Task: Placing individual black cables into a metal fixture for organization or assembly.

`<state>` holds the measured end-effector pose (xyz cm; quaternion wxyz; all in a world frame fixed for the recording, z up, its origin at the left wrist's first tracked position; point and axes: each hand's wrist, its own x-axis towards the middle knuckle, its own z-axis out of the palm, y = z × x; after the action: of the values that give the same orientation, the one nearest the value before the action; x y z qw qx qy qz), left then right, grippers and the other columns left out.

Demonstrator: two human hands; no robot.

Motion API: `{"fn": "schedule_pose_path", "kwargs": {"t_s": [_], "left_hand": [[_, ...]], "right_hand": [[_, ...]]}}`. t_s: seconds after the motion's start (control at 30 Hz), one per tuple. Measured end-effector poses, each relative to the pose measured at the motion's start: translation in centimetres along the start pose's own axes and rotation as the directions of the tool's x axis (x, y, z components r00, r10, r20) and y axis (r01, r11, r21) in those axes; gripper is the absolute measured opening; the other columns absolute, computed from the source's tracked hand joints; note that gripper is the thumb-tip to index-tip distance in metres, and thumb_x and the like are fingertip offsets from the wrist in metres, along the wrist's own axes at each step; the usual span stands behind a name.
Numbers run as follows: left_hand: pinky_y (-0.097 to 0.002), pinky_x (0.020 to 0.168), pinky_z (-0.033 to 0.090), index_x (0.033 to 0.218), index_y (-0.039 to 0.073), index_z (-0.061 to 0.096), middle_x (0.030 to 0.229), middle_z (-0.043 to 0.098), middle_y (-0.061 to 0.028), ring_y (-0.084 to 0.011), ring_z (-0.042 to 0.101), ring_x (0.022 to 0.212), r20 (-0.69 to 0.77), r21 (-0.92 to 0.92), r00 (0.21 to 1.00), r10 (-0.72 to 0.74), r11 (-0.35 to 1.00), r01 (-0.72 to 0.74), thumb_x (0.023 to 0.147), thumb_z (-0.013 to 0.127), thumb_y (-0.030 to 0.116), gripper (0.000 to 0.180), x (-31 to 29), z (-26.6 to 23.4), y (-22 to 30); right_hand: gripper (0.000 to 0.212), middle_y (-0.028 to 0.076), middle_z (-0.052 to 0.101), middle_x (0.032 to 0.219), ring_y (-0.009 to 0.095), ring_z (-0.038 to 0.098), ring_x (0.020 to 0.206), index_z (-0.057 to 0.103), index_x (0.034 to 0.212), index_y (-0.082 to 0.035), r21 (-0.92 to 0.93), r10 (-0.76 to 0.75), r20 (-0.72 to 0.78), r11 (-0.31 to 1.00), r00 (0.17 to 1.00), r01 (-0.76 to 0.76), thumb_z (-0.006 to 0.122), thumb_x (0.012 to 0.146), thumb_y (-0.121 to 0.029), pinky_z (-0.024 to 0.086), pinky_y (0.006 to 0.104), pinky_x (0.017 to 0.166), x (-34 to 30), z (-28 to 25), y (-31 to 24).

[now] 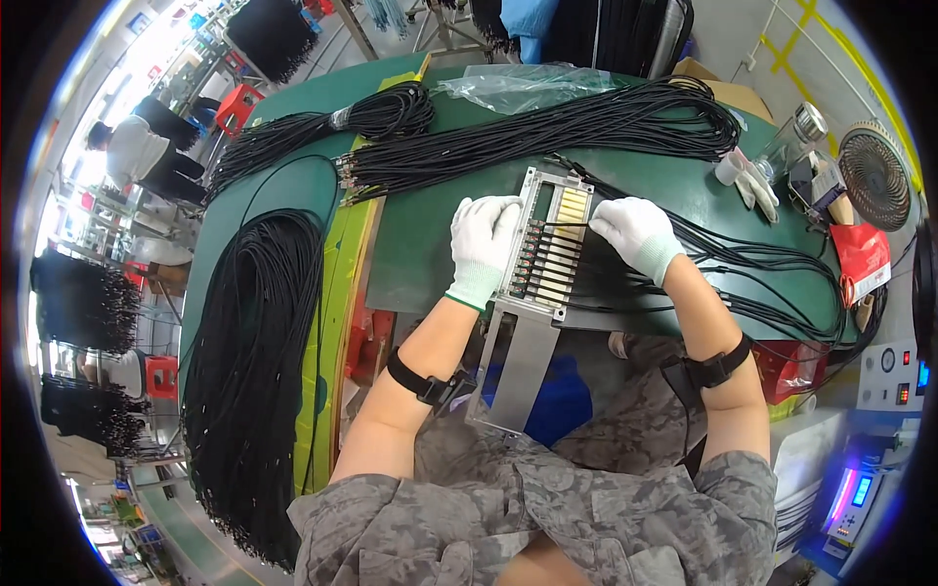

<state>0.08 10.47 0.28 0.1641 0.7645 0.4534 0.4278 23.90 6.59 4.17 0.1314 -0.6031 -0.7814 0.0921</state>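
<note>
A metal fixture (pixel 543 293) with a row of slots stands at the table's front edge. Several black cables lie side by side across it, their metal connector ends (pixel 529 262) toward its left side. My left hand (pixel 483 241), in a white glove, is closed at the fixture's upper left edge; what its fingertips hold, if anything, is hidden. Gloved as well, my right hand (pixel 637 234) pinches a black cable (pixel 565 225) at the fixture's right side. That cable reaches left across the slots. Yellowish slots (pixel 573 202) show bare at the far end.
Long bundles of black cable (pixel 528 132) lie across the far table, with another bundle (pixel 256 371) hanging over the left side. Loose cables (pixel 772 264) trail right. Clear plastic (pixel 528 86), a glass bottle (pixel 793 137), a fan (pixel 874 176) and a red packet (pixel 860 259) surround the work.
</note>
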Motion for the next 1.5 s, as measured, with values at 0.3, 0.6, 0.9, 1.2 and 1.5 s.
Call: {"fn": "schedule_pose_path", "kwargs": {"t_s": [0.3, 0.6, 0.9, 1.2, 1.5], "left_hand": [[-0.0415, 0.103, 0.035, 0.097, 0.009, 0.069, 0.094, 0.067, -0.0070, -0.0259, 0.060, 0.094, 0.017, -0.003, 1.000, 0.005, 1.000, -0.005, 0.093, 0.052, 0.022, 0.021, 0.1, 0.3, -0.4], [-0.0410, 0.103, 0.035, 0.098, 0.009, 0.069, 0.098, 0.067, -0.0078, -0.0265, 0.059, 0.097, 0.060, -0.005, 0.998, -0.030, 1.000, 0.030, 0.093, 0.052, 0.023, 0.022, 0.2, 0.0, -0.2], [-0.0484, 0.110, 0.025, 0.111, 0.026, 0.071, 0.131, 0.054, -0.0176, -0.0405, 0.043, 0.126, 0.305, 0.194, 0.901, 0.307, 0.907, -0.374, 0.086, 0.063, 0.034, 0.028, 0.3, 0.2, 0.9], [-0.0536, 0.113, 0.017, 0.110, 0.032, 0.071, 0.138, 0.048, -0.0177, -0.0406, 0.035, 0.131, 0.417, 0.124, 0.878, 0.235, 0.942, -0.311, 0.083, 0.065, 0.040, 0.029, 0.9, 0.9, 0.5], [-0.0460, 0.104, 0.034, 0.089, 0.012, 0.070, 0.118, 0.062, -0.0141, -0.0365, 0.051, 0.115, 0.081, -0.218, 0.989, 0.128, 0.970, -0.107, 0.081, 0.069, 0.031, 0.021, 1.1, 0.6, -0.2]], "right_hand": [[0.025, 0.016, 0.062, 0.078, 0.037, 0.060, 0.080, 0.062, 0.088, -0.006, 0.170, 0.036, -0.022, 0.985, 0.999, -0.031, 0.053, 0.092, -0.029, 0.047, 0.0445, 0.070, 0.3, 0.7, 0.7], [0.026, 0.016, 0.062, 0.078, 0.037, 0.060, 0.079, 0.060, 0.084, -0.007, 0.079, 0.017, -0.007, 0.997, 1.000, -0.016, 0.054, 0.091, -0.032, 0.047, 0.0449, 0.069, 0.4, 0.7, 0.2], [0.021, 0.013, 0.062, 0.077, 0.035, 0.060, 0.079, 0.062, 0.086, -0.009, 0.017, 0.085, 0.020, 0.996, 0.996, -0.086, 0.058, 0.088, -0.029, 0.047, 0.0443, 0.070, 0.2, 1.0, -1.3], [0.015, 0.007, 0.063, 0.081, 0.030, 0.058, 0.084, 0.066, 0.085, -0.012, -0.166, 0.126, -0.338, 0.968, 0.933, -0.191, 0.067, 0.080, -0.026, 0.046, 0.0399, 0.076, 1.5, 1.5, 4.2], [0.011, 0.007, 0.061, 0.077, 0.030, 0.057, 0.082, 0.067, 0.080, -0.013, 0.091, -0.055, -0.363, 0.991, 0.930, 0.094, 0.069, 0.078, -0.023, 0.046, 0.0406, 0.073, 0.9, -0.4, 0.7]]}}
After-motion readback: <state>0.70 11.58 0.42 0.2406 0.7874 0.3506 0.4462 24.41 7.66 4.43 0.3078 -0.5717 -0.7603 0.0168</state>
